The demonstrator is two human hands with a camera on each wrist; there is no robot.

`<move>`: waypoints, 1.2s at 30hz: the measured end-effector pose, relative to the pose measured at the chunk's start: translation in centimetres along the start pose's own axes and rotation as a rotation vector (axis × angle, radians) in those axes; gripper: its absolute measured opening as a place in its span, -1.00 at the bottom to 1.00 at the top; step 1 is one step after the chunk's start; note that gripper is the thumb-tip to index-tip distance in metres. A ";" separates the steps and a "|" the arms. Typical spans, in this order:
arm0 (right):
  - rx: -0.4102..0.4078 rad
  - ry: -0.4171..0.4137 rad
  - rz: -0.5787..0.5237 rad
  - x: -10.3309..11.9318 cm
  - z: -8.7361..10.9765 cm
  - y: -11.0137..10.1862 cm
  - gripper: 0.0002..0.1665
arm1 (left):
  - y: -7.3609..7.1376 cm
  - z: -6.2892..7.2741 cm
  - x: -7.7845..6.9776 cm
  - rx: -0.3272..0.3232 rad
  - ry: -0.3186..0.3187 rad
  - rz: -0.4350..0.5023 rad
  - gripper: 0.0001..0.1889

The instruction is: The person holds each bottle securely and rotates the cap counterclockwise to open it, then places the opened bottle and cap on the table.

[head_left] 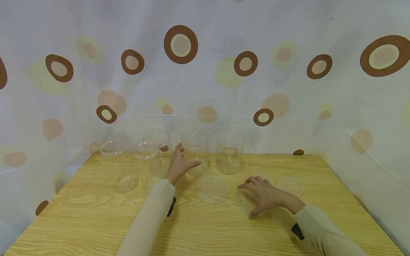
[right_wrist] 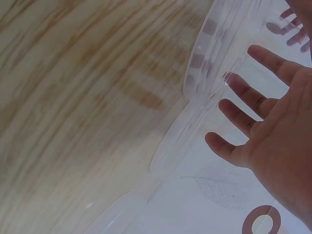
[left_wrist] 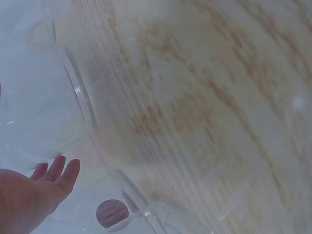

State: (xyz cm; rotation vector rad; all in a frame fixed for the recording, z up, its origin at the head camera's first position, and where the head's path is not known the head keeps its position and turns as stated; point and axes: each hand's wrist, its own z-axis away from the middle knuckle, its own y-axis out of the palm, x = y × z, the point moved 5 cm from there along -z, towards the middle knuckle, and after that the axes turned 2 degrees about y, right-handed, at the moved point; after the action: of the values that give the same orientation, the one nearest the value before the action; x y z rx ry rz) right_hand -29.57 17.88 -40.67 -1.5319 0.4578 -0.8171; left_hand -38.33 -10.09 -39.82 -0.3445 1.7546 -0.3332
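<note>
My left hand [head_left: 180, 165] reaches to a clear, lidless plastic jar [head_left: 198, 151]. Its fingertips lie at the jar's left side, and the thumb overlaps the lower front. In the left wrist view the fingers [left_wrist: 66, 178] are relaxed and slightly bent. My right hand [head_left: 267, 195] spreads over a clear round lid [head_left: 243, 202], with the thumb near its front edge and the fingers above its far part. The right wrist view shows those fingers [right_wrist: 239, 117] apart and extended. Another lid [head_left: 267, 179] lies partly hidden behind this hand.
Beside the reached-for jar stands another clear jar [head_left: 230, 158]. Several more jars [head_left: 120, 163] stand at the left, overlapping. Loose lids lie flat between the hands [head_left: 213, 190] and at the right [head_left: 291, 186]. A patterned curtain [head_left: 205, 89] hangs behind the wooden table [head_left: 80, 220].
</note>
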 end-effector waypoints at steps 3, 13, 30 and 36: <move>-0.005 0.000 0.009 0.0 0.0 0.1 0.04 | 0.1 0.1 -0.1 0.008 -0.004 -0.011 0.07; -0.068 0.016 -0.018 0.0 -0.3 -0.9 0.03 | -0.2 0.5 -1.0 0.000 0.023 -0.042 0.10; -0.389 0.119 -0.220 -2.5 -1.0 -6.4 -0.08 | -2.2 1.4 -5.3 -0.173 0.194 -0.165 0.07; -0.492 0.129 -0.233 -3.4 -1.3 -8.2 -0.13 | -2.5 2.0 -7.1 -0.225 0.280 -0.260 0.02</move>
State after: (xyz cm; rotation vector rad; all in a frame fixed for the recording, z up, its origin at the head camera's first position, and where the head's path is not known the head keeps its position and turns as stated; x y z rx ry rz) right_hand -34.25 20.54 -33.47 -2.0211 0.6149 -1.0397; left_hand -34.87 -9.63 -32.90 -0.7207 2.0320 -0.3840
